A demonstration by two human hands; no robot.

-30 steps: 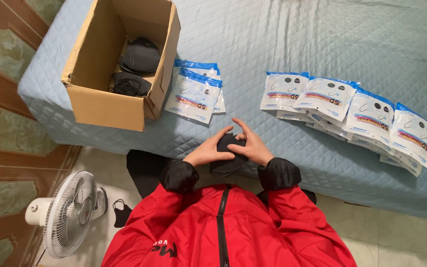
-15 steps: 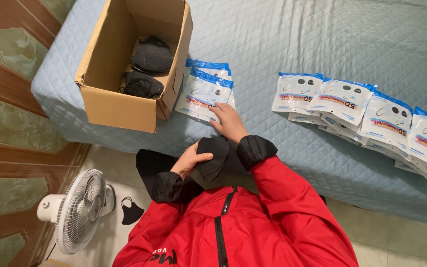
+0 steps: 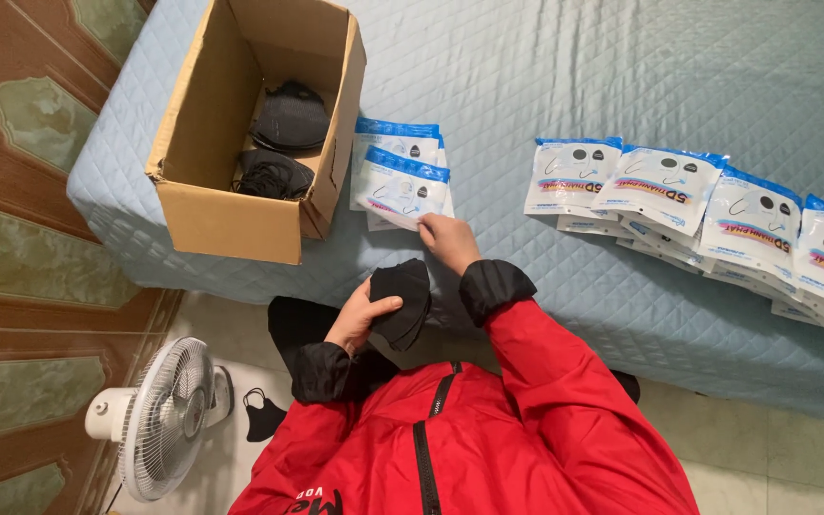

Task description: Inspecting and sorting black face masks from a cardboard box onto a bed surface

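My left hand (image 3: pixel 360 318) holds a folded black face mask (image 3: pixel 404 298) in front of my red jacket. My right hand (image 3: pixel 447 241) reaches out to a small stack of white and blue mask pouches (image 3: pixel 401 181) lying on the light blue quilted bed cover (image 3: pixel 565 114), its fingers pinching the lower edge of the top pouch. The stack lies just right of an open cardboard box (image 3: pixel 231 215).
The box holds black masks (image 3: pixel 283 119). A long overlapping row of the same pouches (image 3: pixel 689 191) lies on the right of the bed. On the floor to the left stand a white fan (image 3: pixel 159 420) and a loose black mask (image 3: pixel 261 415).
Both hands were together on the black mask. My right hand has left it and reached forward left to the pouch stack, while my left hand keeps the mask.
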